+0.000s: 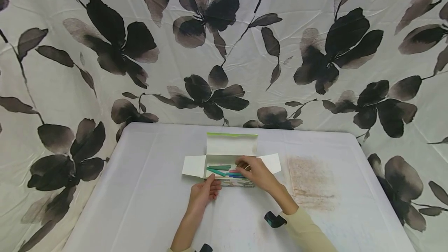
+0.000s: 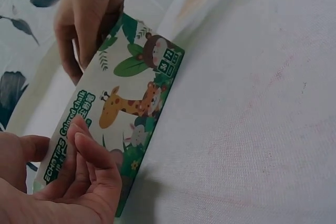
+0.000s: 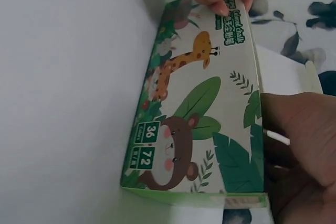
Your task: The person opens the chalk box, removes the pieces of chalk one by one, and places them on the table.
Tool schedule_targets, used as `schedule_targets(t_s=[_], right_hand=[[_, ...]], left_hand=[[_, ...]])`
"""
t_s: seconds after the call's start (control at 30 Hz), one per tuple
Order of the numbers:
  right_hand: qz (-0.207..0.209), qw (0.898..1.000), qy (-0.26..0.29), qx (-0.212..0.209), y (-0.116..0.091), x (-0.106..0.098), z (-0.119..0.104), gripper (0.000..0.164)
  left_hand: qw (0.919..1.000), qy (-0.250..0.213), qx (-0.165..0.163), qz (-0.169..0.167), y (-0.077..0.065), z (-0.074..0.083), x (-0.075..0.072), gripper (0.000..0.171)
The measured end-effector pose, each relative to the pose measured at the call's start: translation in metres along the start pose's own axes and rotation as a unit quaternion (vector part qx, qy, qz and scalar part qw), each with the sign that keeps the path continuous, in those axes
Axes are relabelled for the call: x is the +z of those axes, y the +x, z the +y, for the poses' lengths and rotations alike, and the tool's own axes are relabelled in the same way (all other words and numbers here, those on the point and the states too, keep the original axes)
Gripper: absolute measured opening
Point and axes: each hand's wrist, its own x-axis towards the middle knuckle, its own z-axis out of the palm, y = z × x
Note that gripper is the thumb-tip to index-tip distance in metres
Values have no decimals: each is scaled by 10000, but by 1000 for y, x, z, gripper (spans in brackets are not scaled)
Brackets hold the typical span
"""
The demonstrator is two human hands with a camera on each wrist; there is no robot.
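An open box of colored chalk [image 1: 236, 182], printed with a giraffe and a bear, lies on the table with its lid and side flaps folded out. Green chalk sticks [image 1: 219, 167], with blue and pink ones, lie inside. My left hand [image 1: 204, 192] pinches the front wall near its left end, thumb over the rim and fingers against the printed face [image 2: 126, 93]. Curled fingers of my right hand [image 1: 255, 171] reach into the box's right part. A pale chalk stick [image 3: 277, 137] shows between them in the right wrist view; the fingertips are partly hidden.
The box stands on a white-covered table [image 1: 147, 189]. Right of it is a brown smudged patch [image 1: 311, 182] on the cloth. A floral curtain [image 1: 224, 49] hangs behind the table's far edge. Dark wrist cameras [image 1: 275, 219] are strapped to both wrists.
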Motion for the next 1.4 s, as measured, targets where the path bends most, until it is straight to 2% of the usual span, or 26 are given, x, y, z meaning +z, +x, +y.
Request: schedule_targets(t_s=[0.2, 0.47, 0.6, 0.77, 0.9, 1.0, 1.17, 1.27, 1.4], right_hand=[[-518, 9921, -1093, -326, 11, 1, -3, 15], [-1175, 9743, -1922, 65, 26, 4, -11, 12], [-1302, 9631, -2355, -50, 30, 6, -9, 16], [-1339, 9532, -2690, -323, 33, 8, -7, 19], [-1477, 9438, -2934, -369, 36, 8, -7, 21], [-1543, 9447, -2874, -344, 36, 7, -7, 22], [-1513, 9528, -2594, -452, 33, 5, -4, 18], [-1442, 9614, -2294, -482, 31, 2, -2, 11], [-1302, 9744, -1736, -589, 29, -3, 0, 11]], left_hand=[[10000, -54, -32, -7, 2, 0, 0, 48], [9996, -250, -69, -55, 1, 0, -1, 49], [9994, -321, -53, -82, 0, -1, 0, 49], [9994, -329, -28, -61, -1, -1, 1, 49], [9994, -353, -11, -65, -1, -1, 2, 50], [9992, -384, 5, -68, -2, -2, 3, 50], [9991, -412, 15, -43, -2, -2, 4, 49], [9992, -401, 14, -48, -2, -2, 4, 49], [9994, -341, 16, 6, -2, -1, 3, 49]])
